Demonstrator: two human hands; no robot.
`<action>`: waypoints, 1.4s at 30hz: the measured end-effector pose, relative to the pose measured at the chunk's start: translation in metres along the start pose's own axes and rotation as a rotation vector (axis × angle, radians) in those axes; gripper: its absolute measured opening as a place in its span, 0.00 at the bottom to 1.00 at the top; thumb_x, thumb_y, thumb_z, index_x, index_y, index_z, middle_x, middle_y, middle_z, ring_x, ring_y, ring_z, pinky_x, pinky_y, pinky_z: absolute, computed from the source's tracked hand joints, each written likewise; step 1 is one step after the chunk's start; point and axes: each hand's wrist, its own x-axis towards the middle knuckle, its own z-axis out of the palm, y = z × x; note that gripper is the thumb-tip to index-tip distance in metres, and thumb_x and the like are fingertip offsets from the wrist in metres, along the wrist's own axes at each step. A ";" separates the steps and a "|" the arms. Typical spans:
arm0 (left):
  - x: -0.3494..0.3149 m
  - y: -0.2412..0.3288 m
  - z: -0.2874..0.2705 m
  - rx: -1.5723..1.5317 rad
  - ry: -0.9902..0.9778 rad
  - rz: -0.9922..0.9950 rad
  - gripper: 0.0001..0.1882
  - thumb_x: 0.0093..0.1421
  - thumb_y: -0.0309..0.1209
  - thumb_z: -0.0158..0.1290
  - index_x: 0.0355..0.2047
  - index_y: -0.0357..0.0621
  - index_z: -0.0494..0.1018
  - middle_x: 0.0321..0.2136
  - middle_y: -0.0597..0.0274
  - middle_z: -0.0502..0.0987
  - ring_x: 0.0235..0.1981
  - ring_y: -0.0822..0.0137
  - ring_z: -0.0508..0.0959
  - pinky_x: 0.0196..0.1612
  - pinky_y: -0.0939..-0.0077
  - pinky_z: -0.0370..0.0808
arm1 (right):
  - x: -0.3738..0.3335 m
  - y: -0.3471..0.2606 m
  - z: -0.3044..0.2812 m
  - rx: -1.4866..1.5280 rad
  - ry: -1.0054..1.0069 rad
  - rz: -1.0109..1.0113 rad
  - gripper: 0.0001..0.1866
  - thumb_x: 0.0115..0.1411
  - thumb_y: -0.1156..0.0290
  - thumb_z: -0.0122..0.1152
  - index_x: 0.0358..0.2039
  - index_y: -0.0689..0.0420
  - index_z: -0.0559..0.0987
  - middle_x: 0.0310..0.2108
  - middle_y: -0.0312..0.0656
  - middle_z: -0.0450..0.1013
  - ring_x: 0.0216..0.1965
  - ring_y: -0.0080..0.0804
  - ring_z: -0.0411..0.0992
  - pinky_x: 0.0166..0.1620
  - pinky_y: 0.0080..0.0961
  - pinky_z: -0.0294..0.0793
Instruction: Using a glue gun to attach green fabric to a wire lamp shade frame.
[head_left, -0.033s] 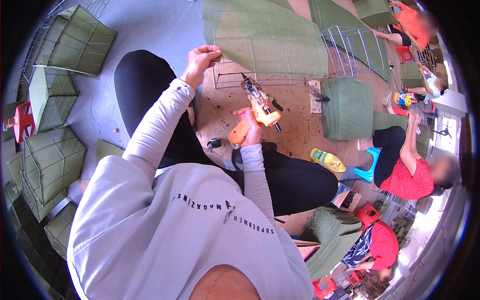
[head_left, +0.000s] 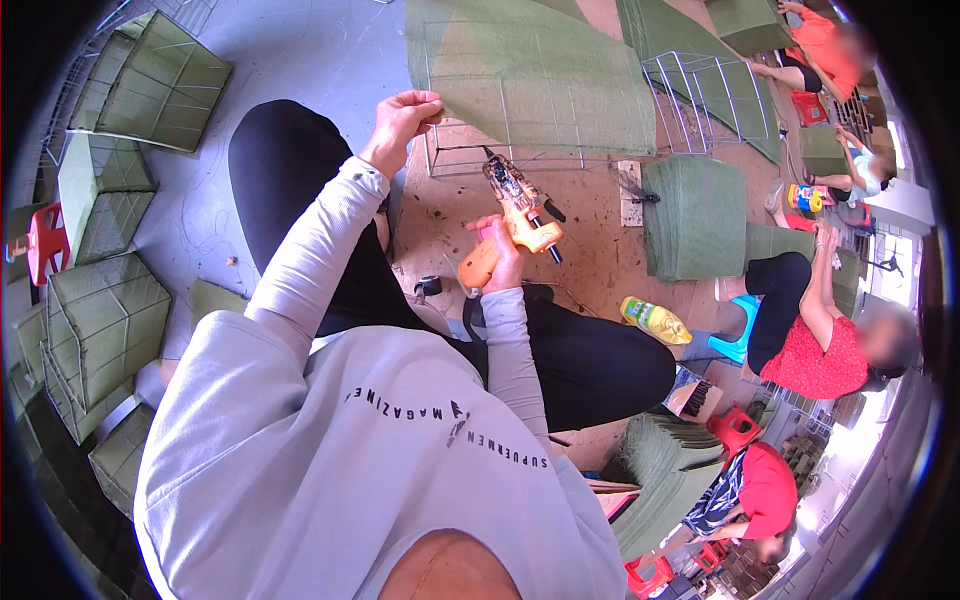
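My left hand (head_left: 398, 130) pinches the near left corner of a green mesh sheet (head_left: 590, 75). That sheet lies over a thin metal wire frame (head_left: 428, 158), whose near edge shows below it on the brown work surface. In my right hand (head_left: 506, 262) is a yellow-orange glue gun (head_left: 520, 212), gripped by its handle. Its front end is crusted with dark residue. The dark nozzle points away from me, at the frame's near edge close to the mesh; whether it touches cannot be made out.
To the right lie a stack of green mesh sheets (head_left: 695, 218), another wire frame (head_left: 655, 75) and a yellow bottle (head_left: 655, 320). Mesh-covered boxes (head_left: 105, 325) and a red stool (head_left: 48, 243) stand at left. A person in red (head_left: 820, 345) sits by a blue stool (head_left: 740, 330); others work beyond.
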 end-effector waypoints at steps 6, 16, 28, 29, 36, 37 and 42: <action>0.000 0.001 0.002 -0.043 0.018 0.006 0.01 0.51 0.24 0.53 0.26 0.41 0.73 0.22 0.67 0.74 0.22 0.77 0.73 0.27 0.86 0.69 | -0.001 -0.004 0.003 -0.043 0.025 0.000 0.09 0.55 0.68 0.53 0.31 0.62 0.69 0.27 0.41 0.66 0.33 0.33 0.67 0.43 0.31 0.65; 0.003 -0.001 0.003 -0.049 0.038 0.004 0.01 0.51 0.25 0.53 0.26 0.42 0.73 0.22 0.68 0.74 0.22 0.78 0.73 0.27 0.86 0.68 | 0.001 -0.012 0.002 0.085 0.083 -0.037 0.08 0.55 0.69 0.54 0.31 0.60 0.70 0.28 0.39 0.67 0.32 0.32 0.68 0.41 0.28 0.66; 0.003 0.001 0.003 -0.077 0.024 0.019 0.02 0.52 0.25 0.52 0.27 0.42 0.73 0.22 0.68 0.74 0.22 0.79 0.72 0.27 0.87 0.67 | 0.007 -0.019 -0.008 -0.011 0.119 -0.032 0.09 0.54 0.64 0.55 0.30 0.55 0.70 0.27 0.35 0.68 0.31 0.27 0.69 0.31 0.20 0.62; 0.003 0.001 0.003 -0.082 0.019 0.020 0.02 0.52 0.25 0.52 0.27 0.42 0.73 0.22 0.69 0.74 0.22 0.79 0.72 0.27 0.87 0.67 | 0.007 -0.019 -0.009 0.003 0.114 -0.029 0.09 0.54 0.64 0.55 0.30 0.55 0.70 0.27 0.35 0.68 0.31 0.27 0.69 0.31 0.20 0.62; 0.003 0.001 0.004 -0.066 -0.005 -0.009 0.03 0.54 0.29 0.52 0.29 0.45 0.74 0.24 0.71 0.74 0.26 0.79 0.72 0.32 0.87 0.67 | 0.009 -0.021 -0.011 0.012 0.135 -0.033 0.09 0.54 0.63 0.55 0.30 0.54 0.70 0.27 0.34 0.68 0.31 0.26 0.69 0.31 0.20 0.61; 0.003 0.002 0.004 -0.088 0.006 -0.001 0.02 0.53 0.27 0.52 0.28 0.44 0.74 0.23 0.70 0.74 0.24 0.79 0.72 0.30 0.87 0.68 | 0.011 -0.022 -0.011 0.023 0.156 -0.034 0.09 0.54 0.64 0.55 0.29 0.55 0.70 0.27 0.35 0.68 0.31 0.27 0.69 0.33 0.21 0.62; 0.005 0.003 0.004 -0.138 -0.012 0.008 0.02 0.53 0.26 0.53 0.27 0.42 0.73 0.23 0.69 0.74 0.23 0.79 0.72 0.29 0.87 0.69 | 0.015 -0.025 -0.017 -0.008 0.195 -0.051 0.09 0.54 0.64 0.55 0.29 0.55 0.70 0.26 0.35 0.68 0.30 0.26 0.69 0.33 0.21 0.63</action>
